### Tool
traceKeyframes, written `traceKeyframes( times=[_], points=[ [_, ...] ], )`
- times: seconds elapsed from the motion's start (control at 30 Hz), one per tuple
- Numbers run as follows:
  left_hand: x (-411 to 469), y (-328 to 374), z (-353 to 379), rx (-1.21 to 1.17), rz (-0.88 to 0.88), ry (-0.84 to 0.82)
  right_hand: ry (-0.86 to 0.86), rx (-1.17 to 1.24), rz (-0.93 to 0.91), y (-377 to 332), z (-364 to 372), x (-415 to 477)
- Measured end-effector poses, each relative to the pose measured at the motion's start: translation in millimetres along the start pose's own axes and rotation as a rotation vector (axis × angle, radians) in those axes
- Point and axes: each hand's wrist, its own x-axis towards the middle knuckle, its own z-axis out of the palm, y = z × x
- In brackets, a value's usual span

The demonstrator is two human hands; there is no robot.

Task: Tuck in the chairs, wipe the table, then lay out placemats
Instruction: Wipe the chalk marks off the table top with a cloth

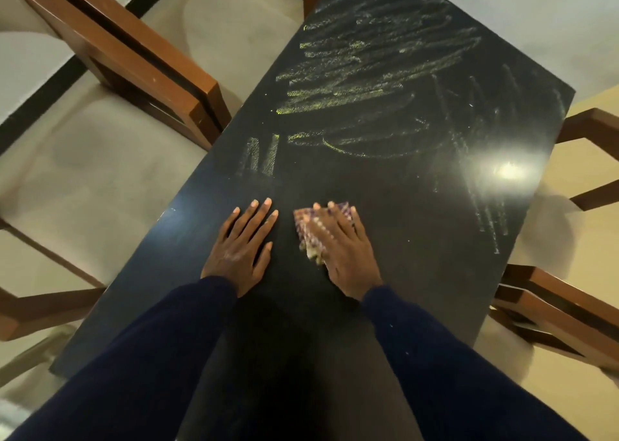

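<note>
The left hand (243, 244) lies flat on the dark table (418, 223), fingers straight and slightly spread. Just beside its thumb, the right hand (341, 249) presses a checked cloth (306, 221) under straight, blurred fingers. Yellowish smears (351, 82) streak the tabletop beyond both sets of fingertips. A wooden chair (134, 58) stands beyond the left little finger.

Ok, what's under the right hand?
A checked cloth, pressed flat on the dark table by the right hand. Its left and far edges show; the part beneath the palm is covered.
</note>
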Motion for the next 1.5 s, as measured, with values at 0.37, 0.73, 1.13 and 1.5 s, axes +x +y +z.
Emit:
traceKeyframes(
  times=[0.37,0.73,1.13,1.5],
  points=[
    [-0.6,-0.4,0.5,-0.016,0.017,0.032,0.217,-0.033,0.778,79.9,-14.7,11.0],
    [0.9,4.3,3.7,-0.020,0.032,0.083,0.068,-0.036,0.304,87.7,-25.5,-110.2],
    [0.0,5.3,-3.7,-0.012,0.012,0.107,0.108,-0.058,0.339,18.1,0.5,13.2],
    [0.5,4.0,-1.9,-0.059,-0.017,0.105,0.172,-0.047,0.353,68.3,-8.9,13.1]
  ],
)
